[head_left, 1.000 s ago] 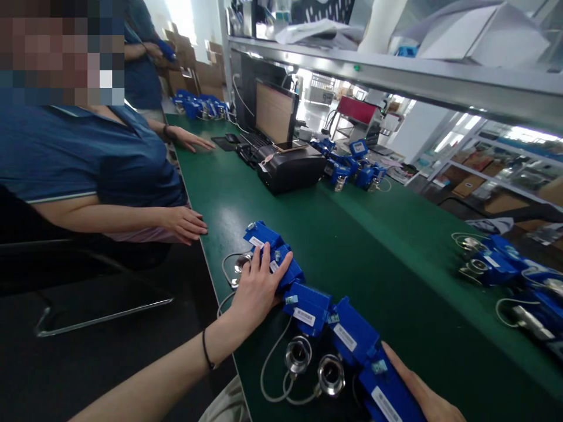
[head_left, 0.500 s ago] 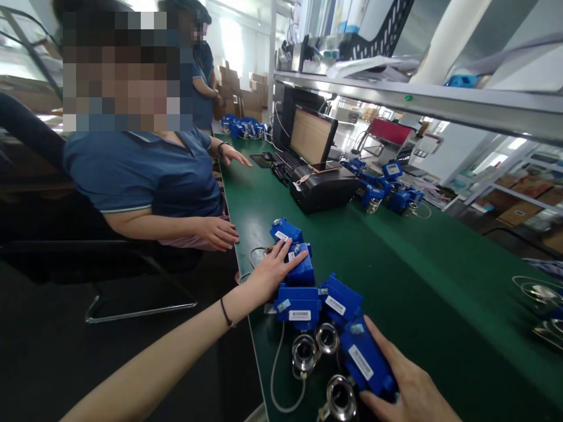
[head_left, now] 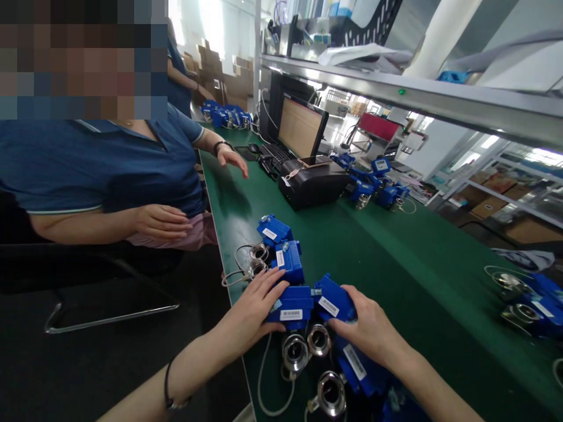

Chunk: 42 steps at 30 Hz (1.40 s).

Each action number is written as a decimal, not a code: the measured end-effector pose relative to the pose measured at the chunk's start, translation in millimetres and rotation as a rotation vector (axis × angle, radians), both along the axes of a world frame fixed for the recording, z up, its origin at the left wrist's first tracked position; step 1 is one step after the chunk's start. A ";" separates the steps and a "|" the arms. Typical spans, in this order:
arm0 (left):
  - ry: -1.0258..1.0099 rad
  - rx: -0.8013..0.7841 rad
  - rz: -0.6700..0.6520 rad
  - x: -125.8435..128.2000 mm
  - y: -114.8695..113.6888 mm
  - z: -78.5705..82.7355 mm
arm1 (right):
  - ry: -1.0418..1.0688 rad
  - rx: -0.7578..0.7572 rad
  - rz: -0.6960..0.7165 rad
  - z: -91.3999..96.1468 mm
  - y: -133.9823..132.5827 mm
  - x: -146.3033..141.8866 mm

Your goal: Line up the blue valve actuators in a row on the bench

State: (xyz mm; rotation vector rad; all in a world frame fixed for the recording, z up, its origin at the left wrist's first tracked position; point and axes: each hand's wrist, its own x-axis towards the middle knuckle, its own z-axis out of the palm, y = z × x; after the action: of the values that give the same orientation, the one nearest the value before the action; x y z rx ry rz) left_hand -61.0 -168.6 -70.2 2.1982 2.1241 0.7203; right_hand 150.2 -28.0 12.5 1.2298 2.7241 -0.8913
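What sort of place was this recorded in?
Probably a factory workshop or assembly area: several groups of blue meter-like units sit along a long green workbench, and cardboard boxes are stacked in the background.

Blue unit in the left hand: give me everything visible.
The blue unit is box-shaped and plastic-looking, with a white barcode label facing the camera, its print too small to read. Below sits a shiny, metal-looking ring fitting, apparently its own, beside a looping pale cable. The unit lies on the green table near the edge, long side roughly across the view. The left hand covers its left end, fingers on top, thumb below. Whether it touches the next unit is unclear.
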 end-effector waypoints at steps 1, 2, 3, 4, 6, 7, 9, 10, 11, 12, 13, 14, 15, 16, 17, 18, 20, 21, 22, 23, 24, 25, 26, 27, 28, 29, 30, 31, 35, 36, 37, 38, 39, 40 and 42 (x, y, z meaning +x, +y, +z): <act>0.016 0.007 -0.044 -2.8 5.2 2.6 | 0.004 -0.006 -0.006 0.6 -0.5 6.2; 0.034 0.008 -0.086 -6.2 11.0 6.7 | 0.002 -0.018 -0.011 1.8 -1.3 13.5; 0.051 0.001 -0.129 -9.7 17.3 11.5 | -0.003 -0.033 -0.012 3.3 -2.4 21.3; 0.066 -0.015 -0.165 -12.9 23.7 16.4 | -0.009 -0.041 -0.012 5.0 -3.7 29.1; 0.090 -0.044 -0.208 -18.2 35.9 24.1 | -0.032 -0.038 -0.006 7.8 -6.4 43.6; 0.102 -0.057 -0.217 -20.1 41.3 26.4 | -0.045 -0.036 0.004 8.7 -7.9 49.8; 0.123 -0.078 -0.213 -23.1 49.9 28.0 | -0.075 -0.056 0.036 9.2 -11.2 59.1; 0.136 -0.093 -0.211 -24.5 53.0 27.6 | -0.094 -0.084 0.050 8.7 -13.0 61.7; 0.151 -0.111 -0.212 -25.9 55.1 26.9 | -0.114 -0.113 0.056 7.8 -14.9 62.7; 0.168 -0.125 -0.213 -27.5 56.3 25.9 | -0.131 -0.134 0.054 6.5 -16.8 62.0; 0.183 -0.129 -0.211 -29.4 56.8 24.9 | -0.146 -0.146 0.048 5.0 -18.6 59.6; 0.192 -0.123 -0.202 -31.6 56.4 23.8 | -0.160 -0.152 0.040 3.4 -20.1 55.9; 0.191 -0.107 -0.182 -34.1 55.5 22.9 | -0.171 -0.154 0.037 1.8 -21.3 51.1; 0.178 -0.088 -0.148 -36.9 54.0 22.1 | -0.181 -0.150 0.038 0.6 -22.1 45.8; 0.155 -0.075 -0.111 -39.8 52.4 21.4 | -0.190 -0.150 0.044 -0.4 -22.6 40.3; 0.132 -0.076 -0.081 -42.8 50.9 20.8 | -0.195 -0.157 0.050 -0.9 -22.8 35.0; 0.107 -0.099 -0.056 -49.3 49.2 19.7 | -0.193 -0.166 0.048 -1.2 -22.9 25.4; 0.110 -0.110 -0.063 -52.9 49.6 19.2 | -0.186 -0.167 0.043 -1.1 -23.0 21.0; 0.123 -0.114 -0.079 -56.9 50.8 18.7 | -0.178 -0.167 0.040 -1.1 -23.2 16.8; 0.142 -0.110 -0.095 -61.5 52.7 18.1 | -0.167 -0.165 0.036 -1.4 -23.6 12.4; 0.165 -0.102 -0.106 -66.7 55.3 17.5 | -0.156 -0.160 0.033 -2.1 -24.2 7.8; 0.188 -0.092 -0.112 -72.4 58.2 16.9 | -0.140 -0.155 0.031 -3.4 -24.8 2.9; 0.211 -0.085 -0.118 -78.6 61.2 16.4 | -0.117 -0.151 0.032 -5.1 -25.4 -2.4; 0.232 -0.079 -0.119 -85.2 64.3 16.0 | -0.094 -0.147 0.029 -7.3 -25.9 -8.2; 0.253 -0.076 -0.117 -92.2 67.3 15.8 | -0.070 -0.142 0.025 -9.8 -26.4 -14.6; 0.272 -0.076 -0.114 -99.3 70.3 15.9 | -0.047 -0.135 0.021 -12.6 -26.7 -21.6; 0.290 -0.080 -0.110 -106.8 73.2 16.3 | -0.024 -0.125 0.019 -15.3 -26.8 -29.2; 0.306 -0.087 -0.106 -114.5 76.3 17.1 | -0.004 -0.110 0.015 -17.8 -26.6 -37.3; 0.348 -0.131 -0.078 -145.5 89.4 23.7 | 0.043 -0.011 0.030 -24.2 -22.1 -72.5; 0.357 -0.144 -0.066 -151.9 92.6 26.2 | 0.043 0.014 0.033 -25.0 -19.7 -81.0; 0.367 -0.156 -0.052 -157.0 95.6 29.2 | 0.038 0.036 0.037 -25.7 -16.8 -89.2; 0.376 -0.155 -0.018 -160.4 98.3 32.7 | 0.034 0.054 0.037 -26.5 -13.5 -97.1; 0.381 -0.141 0.035 -161.9 100.6 36.7 | 0.032 0.071 0.037 -27.3 -10.1 -105.0; 0.382 -0.118 0.098 -161.4 102.5 41.3 | 0.034 0.085 0.037 -28.3 -6.9 -112.9; 0.374 -0.055 0.222 -155.1 104.9 51.8 | 0.045 0.103 0.038 -29.7 -1.7 -128.9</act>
State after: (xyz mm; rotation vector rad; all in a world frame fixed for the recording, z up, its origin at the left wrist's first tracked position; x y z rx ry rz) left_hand -216.1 -63.7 -18.4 2.2368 2.5530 0.2604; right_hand 21.3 -29.7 -17.2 1.1839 2.8517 -0.7942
